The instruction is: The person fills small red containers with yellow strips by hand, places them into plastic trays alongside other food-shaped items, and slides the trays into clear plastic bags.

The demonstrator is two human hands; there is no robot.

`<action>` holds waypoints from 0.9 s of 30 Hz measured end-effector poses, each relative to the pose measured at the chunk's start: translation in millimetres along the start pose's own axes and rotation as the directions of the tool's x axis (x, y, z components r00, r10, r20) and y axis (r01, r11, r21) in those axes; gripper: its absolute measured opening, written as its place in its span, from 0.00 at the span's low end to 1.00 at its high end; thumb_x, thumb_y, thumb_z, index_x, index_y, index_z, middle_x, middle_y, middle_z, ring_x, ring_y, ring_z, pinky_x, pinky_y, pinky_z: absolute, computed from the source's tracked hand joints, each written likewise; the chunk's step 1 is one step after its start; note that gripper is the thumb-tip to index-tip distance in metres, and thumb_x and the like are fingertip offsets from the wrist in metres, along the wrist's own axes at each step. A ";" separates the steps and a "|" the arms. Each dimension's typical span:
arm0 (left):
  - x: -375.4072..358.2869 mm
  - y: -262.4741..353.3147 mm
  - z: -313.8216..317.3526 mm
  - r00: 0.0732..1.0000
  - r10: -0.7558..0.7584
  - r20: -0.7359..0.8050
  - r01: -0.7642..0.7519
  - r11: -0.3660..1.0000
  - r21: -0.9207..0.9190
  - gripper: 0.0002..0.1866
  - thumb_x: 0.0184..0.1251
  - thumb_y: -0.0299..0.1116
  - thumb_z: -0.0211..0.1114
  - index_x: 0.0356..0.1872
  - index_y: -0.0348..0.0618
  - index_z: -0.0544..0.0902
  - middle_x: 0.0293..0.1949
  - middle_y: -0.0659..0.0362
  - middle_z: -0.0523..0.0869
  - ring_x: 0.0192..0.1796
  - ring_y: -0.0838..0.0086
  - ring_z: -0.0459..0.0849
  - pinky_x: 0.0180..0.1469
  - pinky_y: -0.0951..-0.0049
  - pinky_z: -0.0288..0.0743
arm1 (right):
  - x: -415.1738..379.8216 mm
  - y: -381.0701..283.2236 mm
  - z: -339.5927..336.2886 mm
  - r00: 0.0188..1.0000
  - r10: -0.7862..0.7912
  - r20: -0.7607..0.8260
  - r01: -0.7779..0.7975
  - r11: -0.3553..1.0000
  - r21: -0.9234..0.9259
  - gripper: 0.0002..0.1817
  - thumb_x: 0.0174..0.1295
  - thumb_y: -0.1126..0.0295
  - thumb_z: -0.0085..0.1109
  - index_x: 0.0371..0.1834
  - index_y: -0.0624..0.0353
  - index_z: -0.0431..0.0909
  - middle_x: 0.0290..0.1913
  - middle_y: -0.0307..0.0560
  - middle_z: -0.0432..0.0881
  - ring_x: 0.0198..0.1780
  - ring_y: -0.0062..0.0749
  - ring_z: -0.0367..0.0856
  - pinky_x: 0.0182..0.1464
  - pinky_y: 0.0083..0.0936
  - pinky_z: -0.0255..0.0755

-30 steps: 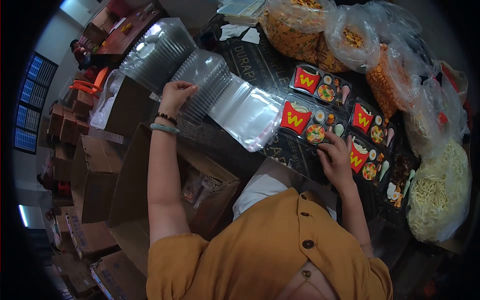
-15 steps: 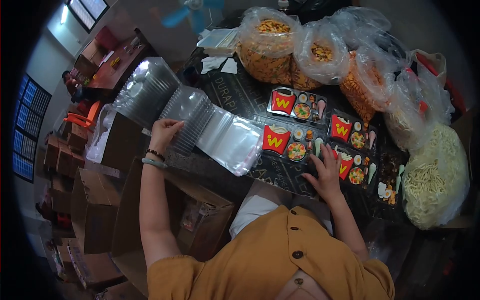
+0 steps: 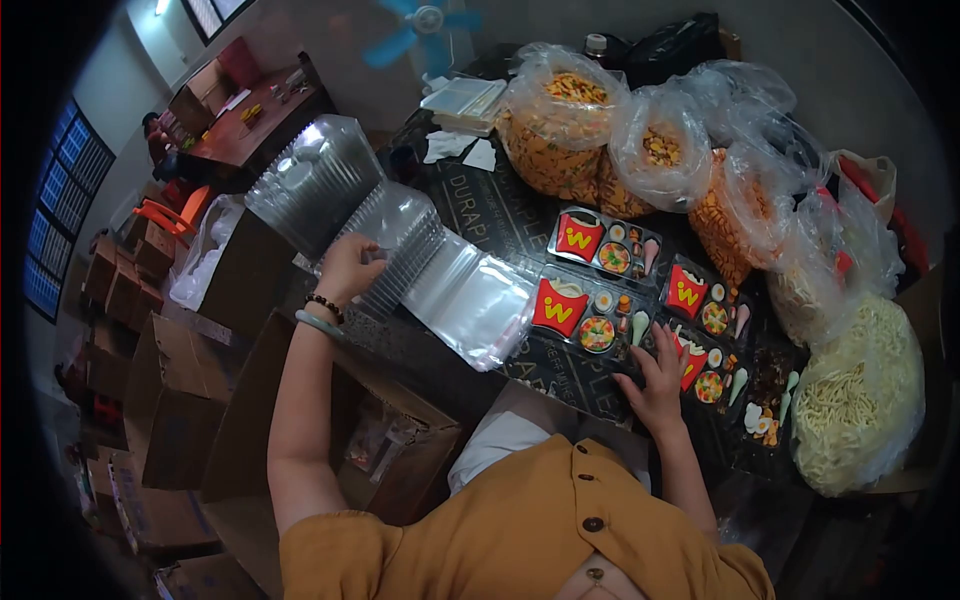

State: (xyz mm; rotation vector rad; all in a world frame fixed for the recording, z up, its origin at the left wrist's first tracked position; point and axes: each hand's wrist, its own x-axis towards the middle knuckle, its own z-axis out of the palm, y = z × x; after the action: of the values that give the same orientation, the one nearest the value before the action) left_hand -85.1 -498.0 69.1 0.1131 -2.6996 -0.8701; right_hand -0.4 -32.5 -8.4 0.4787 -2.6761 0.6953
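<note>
My left hand (image 3: 350, 268) rests at the nested clear plastic containers (image 3: 400, 250), its thumb and fingers pinched together at their edge; what lies between the fingertips is too small to make out. Near the small clear trays, my right hand (image 3: 658, 375) lies with fingers spread and nothing in it. Just beyond its fingertips is a tray (image 3: 597, 335) with a red fries piece, a round bowl piece and small food pieces. Similar filled trays stand behind it (image 3: 603, 245) and to its right (image 3: 712, 368). A stack of clear plastic bags (image 3: 470, 305) lies between my hands.
Large bags of small orange pieces (image 3: 560, 150) line the back of the table, with a bag of pale pieces (image 3: 850, 400) at the right. Open cardboard boxes (image 3: 230, 420) stand at the left and below. A person (image 3: 158, 140) is by the far table (image 3: 240, 125).
The view has shifted, so the table items appear slightly lower. My left hand remains by the containers and my right hand remains beside the trays.
</note>
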 end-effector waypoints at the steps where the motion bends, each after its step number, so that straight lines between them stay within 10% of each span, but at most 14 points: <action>1: -1.4 2.9 -3.4 0.986 0.166 0.034 -0.169 0.961 0.220 0.08 0.47 0.24 0.64 0.31 0.35 0.82 0.29 0.52 0.82 0.30 0.63 0.82 0.33 0.69 0.75 | -0.1 -0.8 -0.7 1.000 -0.020 -0.001 0.020 1.000 -0.005 0.26 0.42 0.67 0.72 0.47 0.56 0.75 0.66 0.54 0.60 0.70 0.50 0.53 0.68 0.55 0.39; 4: 0.9 13.1 -3.9 0.972 0.043 0.231 -0.120 0.936 0.330 0.11 0.44 0.21 0.60 0.34 0.36 0.81 0.34 0.49 0.81 0.34 0.53 0.80 0.36 0.65 0.76 | 0.6 -4.8 -4.4 1.000 -0.017 -0.009 0.017 1.000 0.017 0.23 0.44 0.68 0.70 0.45 0.57 0.76 0.66 0.55 0.60 0.70 0.50 0.54 0.68 0.54 0.40; 7: -9.0 32.6 -7.6 0.963 0.267 -0.012 -0.206 0.770 0.604 0.11 0.46 0.18 0.58 0.34 0.38 0.80 0.34 0.51 0.82 0.34 0.54 0.80 0.35 0.64 0.75 | 3.6 -2.6 -14.3 0.996 -0.021 -0.090 0.022 1.000 0.018 0.21 0.44 0.69 0.70 0.44 0.58 0.76 0.65 0.55 0.62 0.69 0.50 0.57 0.67 0.55 0.41; 9: -21.1 77.0 -21.3 0.849 0.466 -0.248 -0.318 0.826 0.465 0.12 0.49 0.19 0.59 0.37 0.38 0.80 0.31 0.51 0.80 0.34 0.55 0.80 0.34 0.63 0.73 | 9.1 -0.6 -29.4 0.987 0.037 -0.157 -0.029 0.998 0.051 0.19 0.46 0.70 0.69 0.42 0.59 0.76 0.64 0.55 0.64 0.68 0.49 0.59 0.66 0.55 0.43; 13: -29.5 147.1 5.4 0.881 0.472 0.019 -0.467 0.876 -0.120 0.13 0.56 0.21 0.60 0.44 0.38 0.80 0.29 0.51 0.79 0.32 0.60 0.80 0.34 0.67 0.72 | 30.7 -3.9 -62.6 0.900 0.098 -0.424 -0.020 0.983 0.183 0.10 0.53 0.78 0.62 0.40 0.63 0.77 0.60 0.55 0.70 0.65 0.46 0.64 0.65 0.38 0.56; 16: -13.6 154.6 80.3 0.728 0.632 0.266 -0.537 0.767 -0.350 0.15 0.59 0.23 0.60 0.48 0.39 0.80 0.31 0.52 0.81 0.31 0.66 0.80 0.35 0.70 0.72 | 47.9 -1.3 -63.0 0.828 0.168 -0.535 0.031 0.939 0.344 0.10 0.54 0.79 0.60 0.40 0.63 0.78 0.56 0.53 0.74 0.64 0.44 0.67 0.64 0.36 0.58; 21: 5.8 154.9 188.7 0.731 0.485 0.480 -0.252 0.845 -0.471 0.12 0.55 0.30 0.65 0.41 0.40 0.83 0.31 0.50 0.84 0.36 0.60 0.83 0.40 0.68 0.75 | 73.0 -18.2 -36.2 0.996 -0.056 0.069 0.046 0.989 0.140 0.34 0.44 0.56 0.70 0.55 0.55 0.71 0.65 0.55 0.62 0.69 0.49 0.54 0.67 0.49 0.48; 25: 6.4 157.1 199.2 0.751 0.489 0.444 -0.423 0.872 -0.245 0.13 0.54 0.32 0.65 0.41 0.42 0.84 0.36 0.51 0.84 0.40 0.59 0.81 0.43 0.65 0.74 | 88.3 -9.9 8.2 0.906 -0.119 0.407 0.158 0.985 -0.064 0.54 0.31 0.43 0.73 0.66 0.48 0.60 0.70 0.55 0.52 0.72 0.49 0.47 0.68 0.58 0.36; 27: -10.8 149.6 190.8 0.874 0.479 0.086 -0.473 0.877 -0.085 0.14 0.54 0.34 0.66 0.42 0.42 0.83 0.42 0.50 0.81 0.46 0.56 0.78 0.46 0.62 0.72 | 91.7 -5.1 16.3 0.881 -0.123 0.456 0.172 0.983 -0.066 0.56 0.29 0.42 0.73 0.67 0.48 0.60 0.70 0.56 0.52 0.72 0.50 0.48 0.68 0.57 0.36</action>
State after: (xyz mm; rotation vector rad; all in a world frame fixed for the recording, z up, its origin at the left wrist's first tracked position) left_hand -130.9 -268.1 6.2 -0.6059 -2.6045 -0.8135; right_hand -83.5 -66.6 16.5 0.9035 -3.0375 0.4352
